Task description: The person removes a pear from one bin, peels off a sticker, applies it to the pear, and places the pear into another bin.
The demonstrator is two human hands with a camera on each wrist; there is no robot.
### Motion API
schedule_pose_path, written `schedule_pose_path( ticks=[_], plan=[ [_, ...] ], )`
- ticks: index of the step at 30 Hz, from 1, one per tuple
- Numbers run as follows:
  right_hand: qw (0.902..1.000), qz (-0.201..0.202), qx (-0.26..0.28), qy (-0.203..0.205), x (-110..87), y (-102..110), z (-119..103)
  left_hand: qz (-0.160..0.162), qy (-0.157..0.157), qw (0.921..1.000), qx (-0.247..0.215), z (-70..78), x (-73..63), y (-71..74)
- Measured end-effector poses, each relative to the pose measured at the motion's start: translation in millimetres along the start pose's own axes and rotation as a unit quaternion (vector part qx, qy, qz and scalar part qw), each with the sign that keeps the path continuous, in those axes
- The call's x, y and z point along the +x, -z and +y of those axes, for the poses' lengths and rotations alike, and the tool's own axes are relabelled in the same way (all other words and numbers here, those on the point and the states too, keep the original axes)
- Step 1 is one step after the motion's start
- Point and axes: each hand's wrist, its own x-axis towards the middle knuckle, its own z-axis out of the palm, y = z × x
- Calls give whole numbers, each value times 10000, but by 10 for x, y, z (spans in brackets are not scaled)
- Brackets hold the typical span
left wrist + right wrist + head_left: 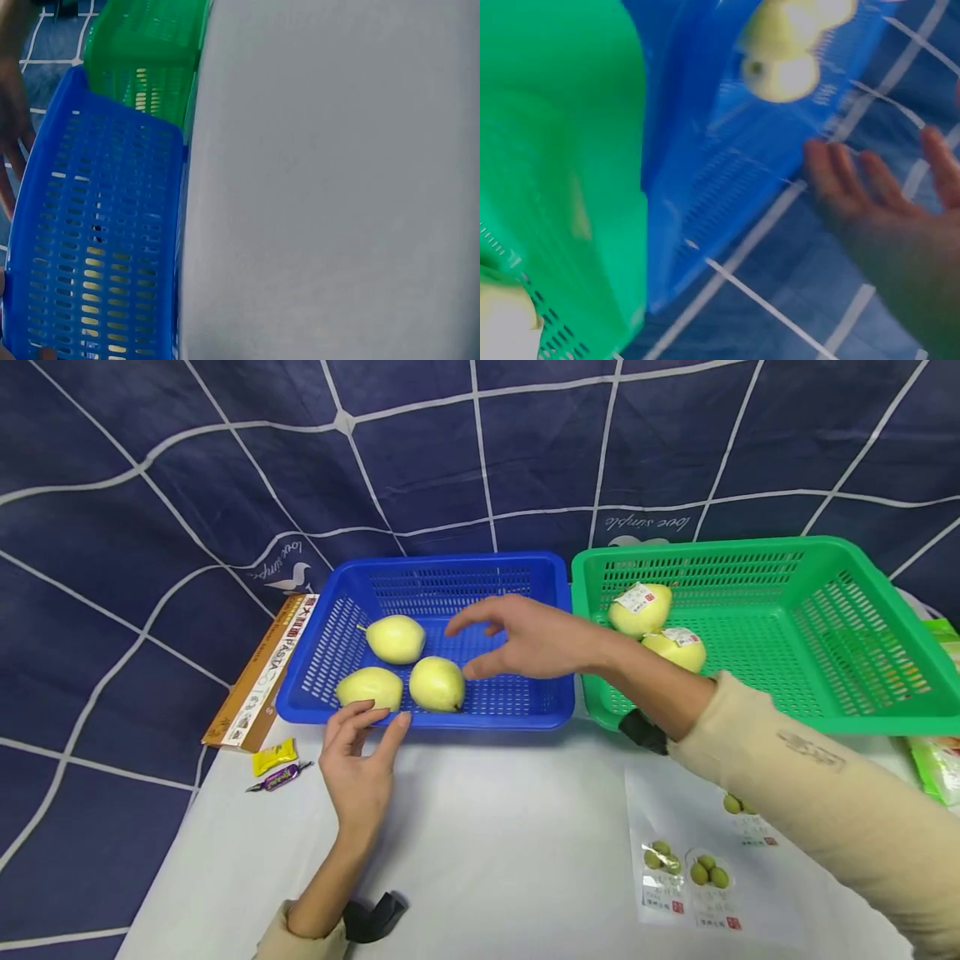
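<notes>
Three bare pears were contained in the blue basket (525,721): a front-right pear (437,684), a front-left pear (370,688) and a rear pear (396,638). Above the right part of the blue basket the right hand (517,635) was held with nothing in it, its grip wide, the thumb pointed toward the front-right pear. The left hand (360,772) was placed at the near rim of the blue basket; whether the rim was pinched by that grip could not be told. Two labelled pears (657,610) were seen in the green basket (825,724), just right of the blue basket. Each pear was judged firm, moderately heavy, smooth enough to slip and easily bruised, so an even hold around its widest part was thought best, with thumb and fingers set on opposite sides and the stem left unpulled. The blue basket was judged light and slightly flexible, best steadied by its rim.
</notes>
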Motion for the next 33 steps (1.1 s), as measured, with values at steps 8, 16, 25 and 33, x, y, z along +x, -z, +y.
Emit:
schedule_pose_path(
  ticks=[8,16,25,33],
  plan=[
    [9912,-1312,-5,-192,640,-127,124,-23,-22,9999,-110,-54,6,52],
    [9766,-1980,109,-838,912,-162,148,21,-63,9999,-152,-43,20,39],
    [9580,-2286,180,-1722,1110,-207,180,-33,-4,9998,-175,-35,34,28],
    [9426,-2629,524,-1990,1166,-333,261,-121,162,9998,-50,-21,45,16]
  ],
)
